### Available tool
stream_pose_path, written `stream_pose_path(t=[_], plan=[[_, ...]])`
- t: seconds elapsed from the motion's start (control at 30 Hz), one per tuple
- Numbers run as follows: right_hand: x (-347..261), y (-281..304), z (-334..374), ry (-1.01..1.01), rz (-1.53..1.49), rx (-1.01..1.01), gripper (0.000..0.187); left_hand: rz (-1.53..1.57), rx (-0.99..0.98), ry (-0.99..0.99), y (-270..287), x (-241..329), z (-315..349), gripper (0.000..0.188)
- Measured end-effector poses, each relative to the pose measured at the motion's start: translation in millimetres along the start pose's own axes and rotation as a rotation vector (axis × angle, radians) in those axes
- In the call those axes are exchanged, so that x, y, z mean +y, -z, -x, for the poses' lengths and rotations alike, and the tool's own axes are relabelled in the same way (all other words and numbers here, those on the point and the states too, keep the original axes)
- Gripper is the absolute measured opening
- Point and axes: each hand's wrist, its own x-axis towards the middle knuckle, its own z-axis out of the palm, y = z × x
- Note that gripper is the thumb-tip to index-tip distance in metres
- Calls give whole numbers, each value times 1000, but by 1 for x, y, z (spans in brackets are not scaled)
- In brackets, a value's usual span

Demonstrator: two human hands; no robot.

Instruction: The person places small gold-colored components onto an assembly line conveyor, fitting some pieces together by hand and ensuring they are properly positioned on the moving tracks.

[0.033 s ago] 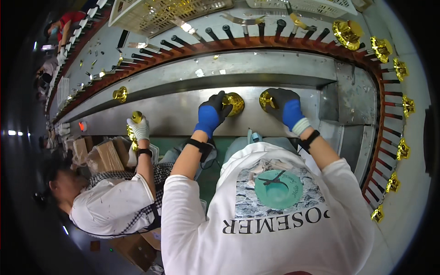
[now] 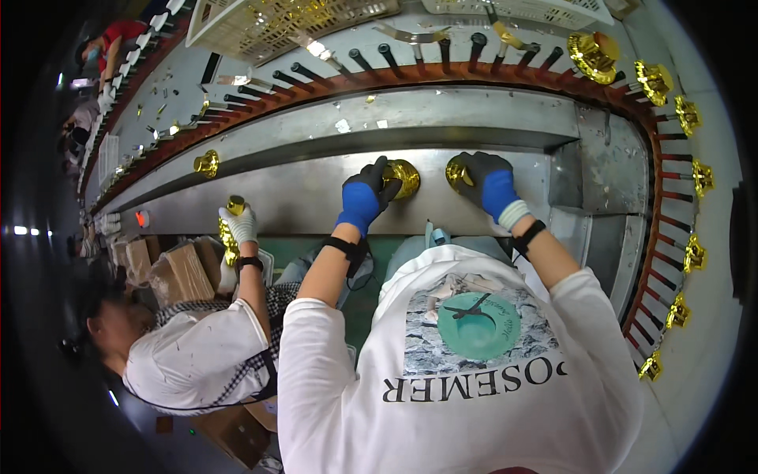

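Observation:
A shiny gold flared, cup-like piece [image 2: 407, 180] rests on the steel work surface. My left hand [image 2: 365, 194], in a black and blue glove, grips its left side with the fingers closed on it. A second gold flared piece [image 2: 455, 171] sits a short way to the right. My right hand [image 2: 487, 186], gloved the same way, closes round its right side and hides much of it. The two pieces are apart.
Beyond the steel ledge curves a conveyor [image 2: 379, 83] with black pegs; several carry gold pieces [image 2: 594, 57]. A co-worker's white-gloved hand [image 2: 241, 223] holds a gold piece at left. Another gold piece [image 2: 207, 163] stands near it. A plastic crate [image 2: 276, 31] lies beyond the conveyor.
My right hand has shifted very slightly left with its gold piece. The pegs on the conveyor have moved a little along. The co-worker's gold piece has tilted; my left hand is nearly still.

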Motion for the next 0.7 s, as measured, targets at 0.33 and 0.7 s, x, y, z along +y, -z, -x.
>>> stream_pose_path(t=[0.33, 0.7], plan=[[83, 212, -33, 71, 172, 944, 65, 132, 376, -732, 129, 174, -98, 72], [190, 225, -79, -41, -108, 624, 55, -7, 258, -630, 128, 245, -256, 46]])
